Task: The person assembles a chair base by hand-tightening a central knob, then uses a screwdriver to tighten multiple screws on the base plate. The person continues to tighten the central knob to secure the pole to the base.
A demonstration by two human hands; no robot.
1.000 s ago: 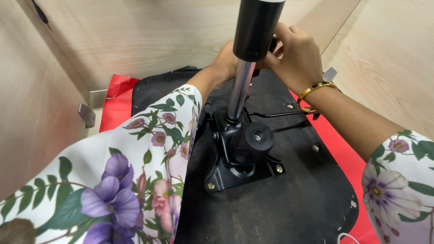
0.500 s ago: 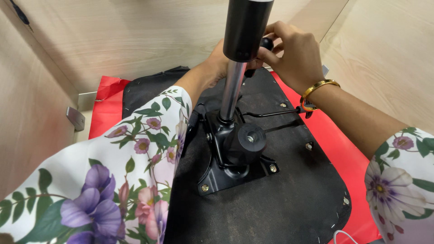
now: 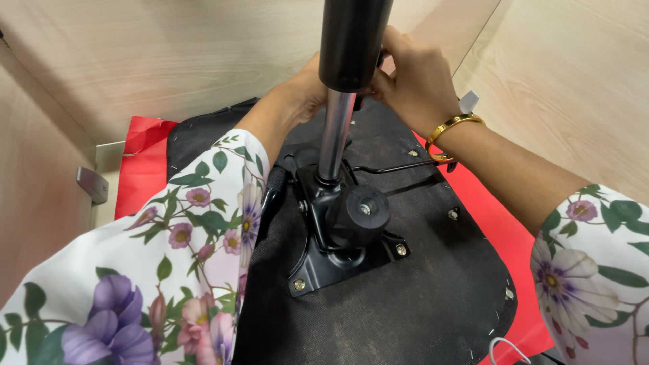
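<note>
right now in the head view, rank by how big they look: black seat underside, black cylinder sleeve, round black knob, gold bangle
1. black seat underside
2. black cylinder sleeve, though it stands nearest the camera, so it looks enlarged
3. round black knob
4. gold bangle, a thin ring; its span looks close to the knob's, so that order is unsure

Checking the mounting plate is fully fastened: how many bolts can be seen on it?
2: one bolt at the near-left corner of the black mounting plate, one bolt at the near-right corner. Far corners may be hidden behind the column and hands.
</note>
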